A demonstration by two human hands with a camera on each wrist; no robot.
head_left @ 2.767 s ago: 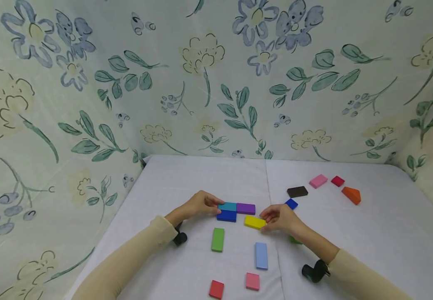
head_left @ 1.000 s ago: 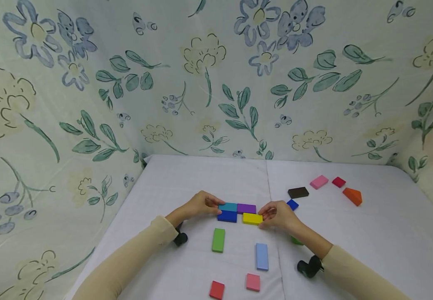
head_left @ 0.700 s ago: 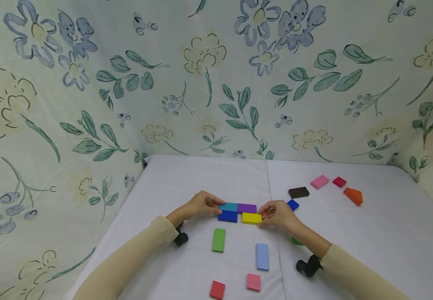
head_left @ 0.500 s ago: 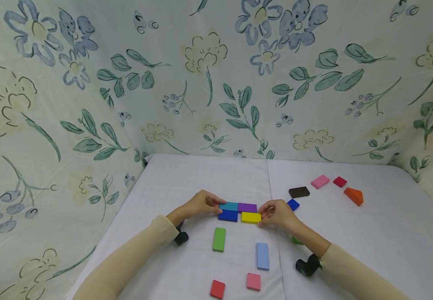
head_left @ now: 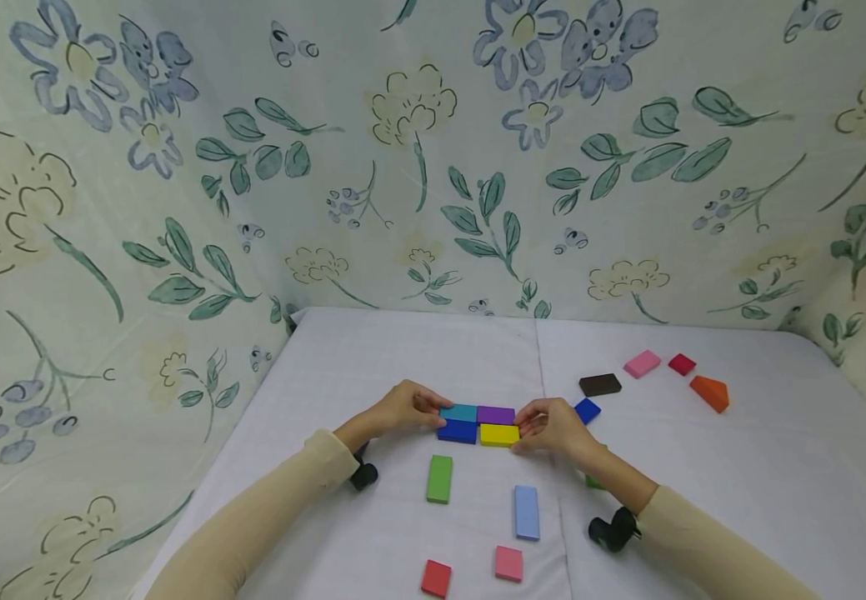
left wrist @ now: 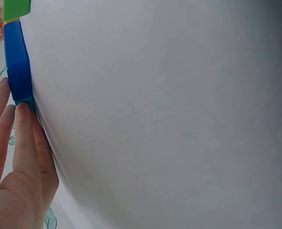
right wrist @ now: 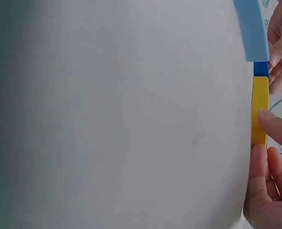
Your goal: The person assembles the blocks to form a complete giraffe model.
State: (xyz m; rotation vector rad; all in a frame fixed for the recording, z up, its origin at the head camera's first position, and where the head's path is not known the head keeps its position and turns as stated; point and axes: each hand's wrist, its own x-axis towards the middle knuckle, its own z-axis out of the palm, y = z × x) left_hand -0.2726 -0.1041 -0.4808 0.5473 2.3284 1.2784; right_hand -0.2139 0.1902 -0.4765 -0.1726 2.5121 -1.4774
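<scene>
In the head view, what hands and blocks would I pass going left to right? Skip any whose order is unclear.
Left hand, dark blue block, yellow block, right hand, dark brown block, far pink block, crimson block, orange block.

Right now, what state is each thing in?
Left hand: touching teal block and dark blue block
Right hand: holding yellow block
Teal block: flat, against purple block
Dark blue block: flat, against teal block
Purple block: flat
Yellow block: flat, right end held
Darker green block: partly hidden by right arm
Other blocks: loose, scattered
</scene>
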